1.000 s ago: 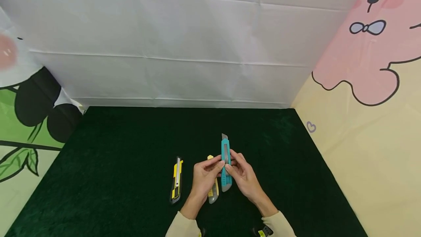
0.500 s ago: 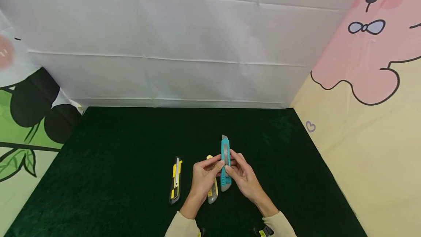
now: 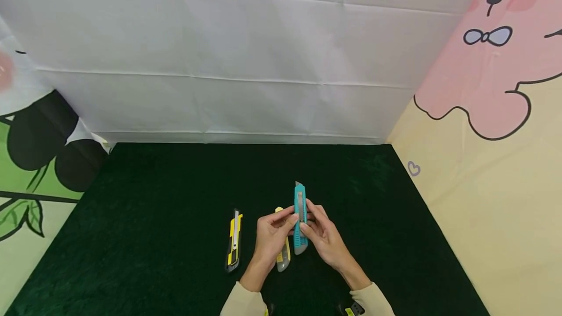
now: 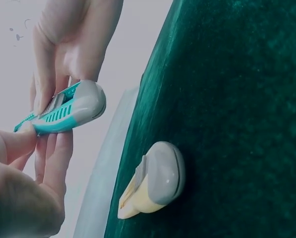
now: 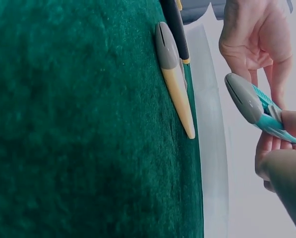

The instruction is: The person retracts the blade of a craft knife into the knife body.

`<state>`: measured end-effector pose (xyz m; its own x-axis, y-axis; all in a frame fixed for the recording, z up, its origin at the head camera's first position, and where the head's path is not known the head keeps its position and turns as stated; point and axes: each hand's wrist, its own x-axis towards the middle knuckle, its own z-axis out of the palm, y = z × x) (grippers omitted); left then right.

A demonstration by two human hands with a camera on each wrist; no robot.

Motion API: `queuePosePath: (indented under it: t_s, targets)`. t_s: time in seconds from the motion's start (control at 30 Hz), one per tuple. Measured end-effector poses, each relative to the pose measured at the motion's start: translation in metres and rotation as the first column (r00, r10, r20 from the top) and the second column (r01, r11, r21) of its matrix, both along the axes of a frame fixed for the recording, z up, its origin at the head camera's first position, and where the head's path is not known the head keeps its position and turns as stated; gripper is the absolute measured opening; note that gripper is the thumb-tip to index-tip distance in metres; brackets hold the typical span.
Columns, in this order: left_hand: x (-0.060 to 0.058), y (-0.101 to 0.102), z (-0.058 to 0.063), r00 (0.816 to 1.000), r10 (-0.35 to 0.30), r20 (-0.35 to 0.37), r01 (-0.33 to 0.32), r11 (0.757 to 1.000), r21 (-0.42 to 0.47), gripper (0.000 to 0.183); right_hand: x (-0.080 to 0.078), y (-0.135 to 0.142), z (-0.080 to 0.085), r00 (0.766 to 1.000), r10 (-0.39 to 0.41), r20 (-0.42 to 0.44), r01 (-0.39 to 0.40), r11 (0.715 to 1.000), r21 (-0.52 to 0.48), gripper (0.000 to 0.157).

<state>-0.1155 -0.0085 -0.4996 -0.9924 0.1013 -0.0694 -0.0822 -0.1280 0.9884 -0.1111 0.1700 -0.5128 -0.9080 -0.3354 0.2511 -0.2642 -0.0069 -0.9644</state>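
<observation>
A teal utility knife [image 3: 300, 204] with a grey butt end is held up over the table, its blade tip poking out at the far end. My left hand [image 3: 269, 243] pinches its left side between thumb and fingers. From the right, my right hand [image 3: 327, 243] grips it too, the thumb on the grey slider, as the left wrist view shows. Below lies a cream-yellow utility knife [image 4: 157, 181] with a grey end, partly hidden by my left hand in the head view. Farther left lies a black and yellow utility knife [image 3: 234, 243].
Dark green cloth [image 3: 175, 208] covers the table. A white sheet [image 3: 254, 62] hangs behind it. Printed cartoon panels flank the sides, with a pink bear [image 3: 496, 72] on the right.
The teal knife's blade tip sticks out less than a second ago. Both hands keep nearly the same hold and place. The two knives on the cloth stay put.
</observation>
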Motion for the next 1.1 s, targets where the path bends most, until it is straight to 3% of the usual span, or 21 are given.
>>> queuePosePath:
  t_s: [0.4,0.73,1.1]
  targets:
    - [-0.0003,-0.0021,-0.0005,1.000,0.008,0.007,-0.008,1.000,0.001,0.034,-0.0012,-0.0004,-0.0040,0.997,0.075,-0.036,-0.075,0.997,0.002,0.067]
    - [-0.0020,-0.0024,-0.0010,0.999,0.014,0.039,-0.014,1.000,-0.004,0.034,-0.0014,0.0024,-0.0056,0.992,0.124,-0.023,-0.124,0.992,0.008,0.073]
    - [-0.0015,-0.0038,-0.0017,1.000,0.014,0.023,-0.014,1.000,-0.012,0.034,-0.0035,0.0045,-0.0047,0.987,0.163,0.015,-0.163,0.986,0.015,0.078]
